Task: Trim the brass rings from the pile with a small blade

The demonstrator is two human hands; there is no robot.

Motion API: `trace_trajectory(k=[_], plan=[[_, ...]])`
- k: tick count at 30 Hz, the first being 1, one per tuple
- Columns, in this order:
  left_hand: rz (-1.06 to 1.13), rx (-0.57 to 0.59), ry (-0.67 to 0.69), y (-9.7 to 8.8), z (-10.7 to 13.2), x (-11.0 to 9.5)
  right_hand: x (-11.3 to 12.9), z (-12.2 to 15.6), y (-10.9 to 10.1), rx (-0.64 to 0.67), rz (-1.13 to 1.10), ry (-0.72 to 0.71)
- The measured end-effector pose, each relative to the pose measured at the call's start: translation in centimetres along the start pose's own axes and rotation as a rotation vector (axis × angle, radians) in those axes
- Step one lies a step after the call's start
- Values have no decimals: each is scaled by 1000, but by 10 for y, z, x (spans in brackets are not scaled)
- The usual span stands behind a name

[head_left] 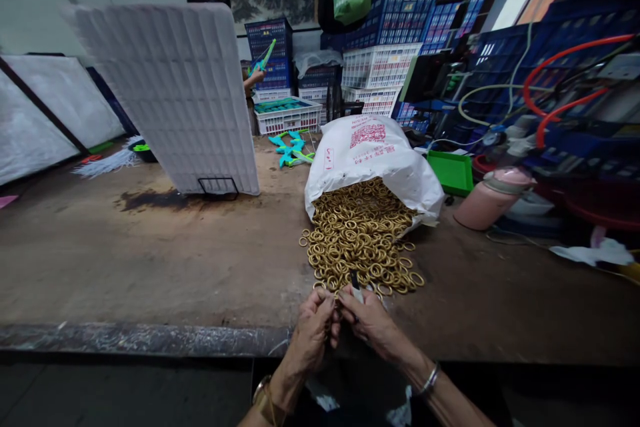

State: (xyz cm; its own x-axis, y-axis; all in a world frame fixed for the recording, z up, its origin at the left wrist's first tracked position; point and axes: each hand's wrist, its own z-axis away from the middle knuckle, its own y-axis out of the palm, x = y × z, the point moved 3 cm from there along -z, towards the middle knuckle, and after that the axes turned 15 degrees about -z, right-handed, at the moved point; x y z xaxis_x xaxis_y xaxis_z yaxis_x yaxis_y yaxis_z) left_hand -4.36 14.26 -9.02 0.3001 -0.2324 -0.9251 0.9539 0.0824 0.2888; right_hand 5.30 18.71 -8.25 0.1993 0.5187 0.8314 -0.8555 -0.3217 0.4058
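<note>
Head view: both hands meet near the front edge of the bench (200,274), fingertips almost touching. The right hand (363,314) has its grip around a slim tool (357,292), part dark and part pale. The left hand (316,324) is curled with thumb and finger drawn close; whether a ring sits in that grip I cannot tell, as the fingers hide it.

Just beyond the grip of both hands lie many brass-coloured rings (357,247), heaped at the mouth of a white bag (367,154) farther out. The nearest rings come close to the fingertips.

As a judgement, the tool could slip sideways and nick the left fingers, because the 2 grips work so close together. A ring pinched only at the fingertips could pop free and fall past the front edge, which lies just under the wrists. If the open bag is knocked, more rings could slide towards the grip.

The tool's long axis runs roughly away from the person, its dark end pointing at the heap and leaning slightly left. The rings are round, with no long axis, and lie at mixed angles.
</note>
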Motion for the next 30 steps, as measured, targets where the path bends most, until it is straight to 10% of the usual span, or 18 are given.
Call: trace_trajectory(k=[13, 30], plan=[[110, 36, -35, 1, 0, 3, -2, -1, 1, 18, -32, 32], [-21, -30, -59, 1, 1, -2, 8, -5, -16, -97, 728, -373]])
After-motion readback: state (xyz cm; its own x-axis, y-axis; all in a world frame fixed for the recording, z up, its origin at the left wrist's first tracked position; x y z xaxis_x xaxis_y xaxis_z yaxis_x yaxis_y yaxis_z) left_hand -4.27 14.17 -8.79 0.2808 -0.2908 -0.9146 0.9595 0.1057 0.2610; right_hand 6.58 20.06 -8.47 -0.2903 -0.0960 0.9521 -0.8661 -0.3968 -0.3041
